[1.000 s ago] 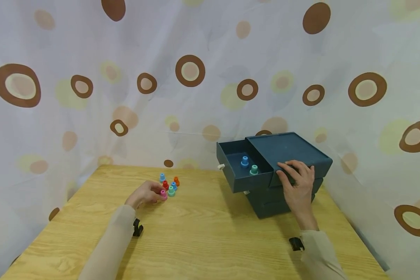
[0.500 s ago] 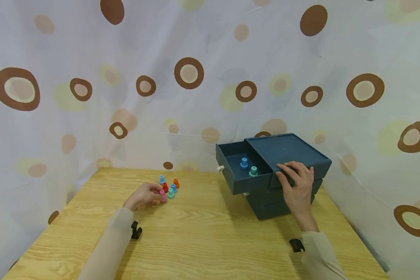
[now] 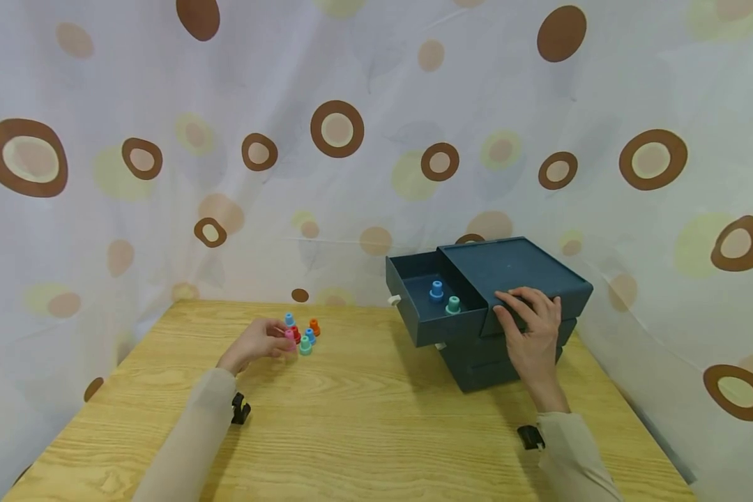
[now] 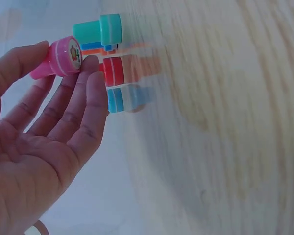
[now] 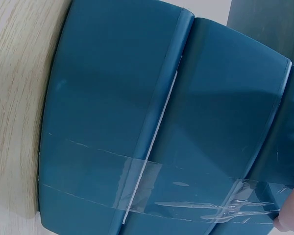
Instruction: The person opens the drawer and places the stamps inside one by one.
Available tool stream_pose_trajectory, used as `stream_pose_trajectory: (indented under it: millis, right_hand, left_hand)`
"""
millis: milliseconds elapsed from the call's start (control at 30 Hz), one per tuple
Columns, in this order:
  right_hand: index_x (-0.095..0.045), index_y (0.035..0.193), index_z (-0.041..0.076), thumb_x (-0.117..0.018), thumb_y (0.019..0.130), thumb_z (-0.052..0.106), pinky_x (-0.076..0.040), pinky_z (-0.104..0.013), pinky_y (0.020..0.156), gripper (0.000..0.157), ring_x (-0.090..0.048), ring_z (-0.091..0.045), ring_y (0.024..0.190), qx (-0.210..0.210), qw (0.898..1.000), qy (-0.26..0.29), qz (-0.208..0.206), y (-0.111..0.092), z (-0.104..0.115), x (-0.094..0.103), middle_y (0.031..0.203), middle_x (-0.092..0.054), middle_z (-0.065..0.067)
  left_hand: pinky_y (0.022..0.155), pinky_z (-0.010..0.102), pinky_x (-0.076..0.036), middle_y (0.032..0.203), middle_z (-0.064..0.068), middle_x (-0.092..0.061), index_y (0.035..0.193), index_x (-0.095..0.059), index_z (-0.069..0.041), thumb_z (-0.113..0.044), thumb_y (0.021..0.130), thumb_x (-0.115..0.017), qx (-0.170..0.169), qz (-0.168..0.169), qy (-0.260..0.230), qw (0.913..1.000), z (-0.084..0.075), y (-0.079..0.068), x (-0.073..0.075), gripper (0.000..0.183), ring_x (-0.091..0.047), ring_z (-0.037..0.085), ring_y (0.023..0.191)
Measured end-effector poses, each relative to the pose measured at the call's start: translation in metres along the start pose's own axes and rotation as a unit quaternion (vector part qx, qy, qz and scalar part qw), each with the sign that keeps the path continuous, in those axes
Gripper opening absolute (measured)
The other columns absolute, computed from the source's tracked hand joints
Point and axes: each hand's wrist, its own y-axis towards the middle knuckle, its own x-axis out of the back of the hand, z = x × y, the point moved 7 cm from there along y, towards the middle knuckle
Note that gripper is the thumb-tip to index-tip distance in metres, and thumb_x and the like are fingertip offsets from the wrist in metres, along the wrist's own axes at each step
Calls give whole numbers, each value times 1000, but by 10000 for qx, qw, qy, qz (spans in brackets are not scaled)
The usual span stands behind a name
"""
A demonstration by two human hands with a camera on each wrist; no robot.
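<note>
My left hand (image 3: 257, 344) pinches a small pink toy stamp (image 4: 63, 56) between thumb and fingertips, tilted so its picture face shows in the left wrist view. Close beyond the fingers stand a red stamp (image 4: 113, 71), a mint-green stamp (image 3: 305, 346), an orange stamp (image 3: 314, 327) and two blue ones. My right hand (image 3: 533, 335) rests on the near top edge of a dark blue drawer unit (image 3: 514, 265), fingers on top and thumb against the side. The unit's top drawer (image 3: 436, 330) is pulled out to the left, holding a blue stamp (image 3: 436, 291) and a green stamp (image 3: 453, 305).
The wooden table (image 3: 351, 425) stretches between the stamps and the drawer unit. White cloth with brown circles (image 3: 337, 129) hangs behind and at the sides. Clear tape (image 5: 186, 200) runs across the unit's side. A white pull tab (image 3: 394, 300) sticks out from the drawer front.
My left hand has lifted the pink stamp off the table and tilted it, shifting slightly left. The right hand, drawer unit and other stamps stay in place.
</note>
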Motion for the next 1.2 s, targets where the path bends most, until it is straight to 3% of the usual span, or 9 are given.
stream_pose_trajectory:
  millis: [200,433,633,767,1000,1200]
  right_hand:
    - [-75,108,5,-73,88,15,-2,-64,117,23,-48,-31,121,-52,9999,-56,84,0,0,0,113,-62,-19]
    - [-75,108,4,-72,89,17,-2,-65,117,23,-48,-35,119,-9,10000,-19,52,-1,1,-1,112,-62,-20]
    - [-75,108,4,-72,89,15,-2,-65,117,23,-48,-36,119,-30,10000,-20,45,0,-1,0,112,-62,-20]
    - [-75,108,4,-72,89,17,-2,-65,117,23,-48,-35,119,-18,10000,9,34,0,-1,0,112,-62,-20]
    - [-75,108,4,-73,88,14,-2,-65,117,23,-47,-34,121,-76,9999,-55,132,1,0,1,113,-62,-19]
    - [-75,108,4,-73,88,15,-2,-65,117,23,-48,-34,120,-15,9999,-44,90,1,0,0,113,-62,-19]
  left_hand:
    - [84,45,-56,109,17,-66,123,-57,4,-15,93,-68,-61,-296,19,9995,-4,1,4,37,-64,37,102]
    - [90,50,-53,110,15,-69,123,-62,0,-16,92,-69,-270,-839,-91,9961,-9,3,8,35,-64,24,98]
    - [85,38,-56,107,14,-70,116,-66,-3,-18,90,-71,-590,-1240,-74,9905,-22,5,11,31,-66,19,93]
    - [84,32,-56,108,15,-70,116,-67,-4,-18,90,-72,-812,-1314,-195,9878,-32,6,10,30,-67,19,91]
    - [91,51,-53,109,17,-68,114,-67,-3,-16,92,-69,-1079,-1399,-565,9827,-44,9,7,26,-67,21,93]
    - [86,33,-56,109,16,-68,114,-68,-5,-21,91,-71,-1131,-1298,-680,9827,-50,12,3,29,-69,20,94]
